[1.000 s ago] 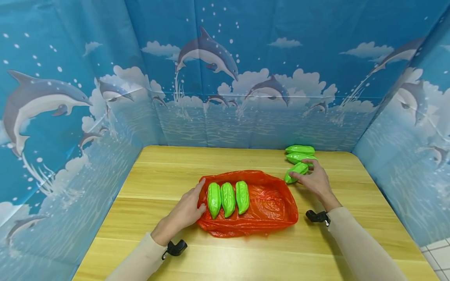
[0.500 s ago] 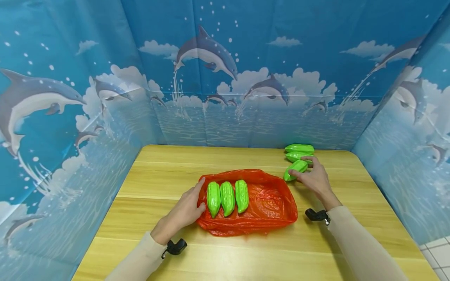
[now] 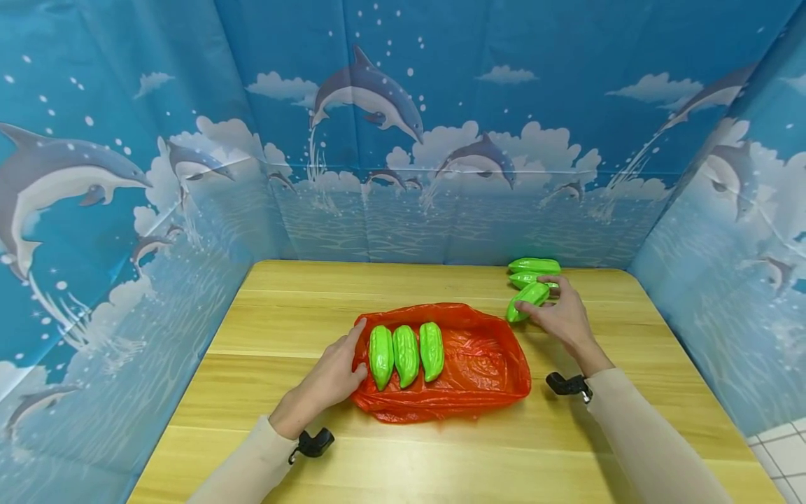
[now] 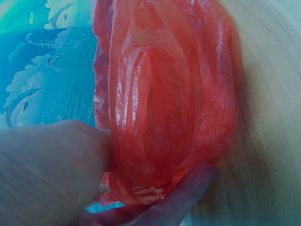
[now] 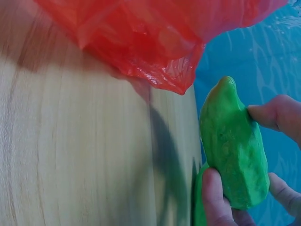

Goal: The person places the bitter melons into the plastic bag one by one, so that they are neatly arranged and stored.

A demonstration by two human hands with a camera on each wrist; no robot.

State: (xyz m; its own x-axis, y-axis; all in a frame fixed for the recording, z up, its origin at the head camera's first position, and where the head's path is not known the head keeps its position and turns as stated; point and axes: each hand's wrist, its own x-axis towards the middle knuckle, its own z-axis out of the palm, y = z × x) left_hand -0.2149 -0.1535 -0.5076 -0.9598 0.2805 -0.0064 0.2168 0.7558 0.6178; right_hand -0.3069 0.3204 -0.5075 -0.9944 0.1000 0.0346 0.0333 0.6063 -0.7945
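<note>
In the head view my right hand [image 3: 564, 318] pinches a glossy green, ridged vegetable like a bitter melon [image 3: 527, 302] between thumb and fingers. It tilts with its pointed end toward me, as the right wrist view shows the bitter melon [image 5: 235, 146] held off the table. My left hand [image 3: 330, 374] grips the left end of a red plastic bag [image 3: 488, 357], its mouth spread wide. A finger [image 4: 188, 193] lies against the bag's outside; the thumb is partly hidden. Three more green bitter melons [image 3: 406, 357] lie side by side in the bag's left half.
Two green bitter melons [image 3: 534, 265] lie at the table's back edge, beyond my right hand, which partly covers the nearer one. A wooden table [image 3: 441, 462] carries everything. Blue dolphin-print curtains [image 3: 403, 210] close off the back and both sides.
My right hand has moved slightly away from me, and the bitter melon in it has turned a little more lengthwise. My left hand stays on the bag, which keeps its place.
</note>
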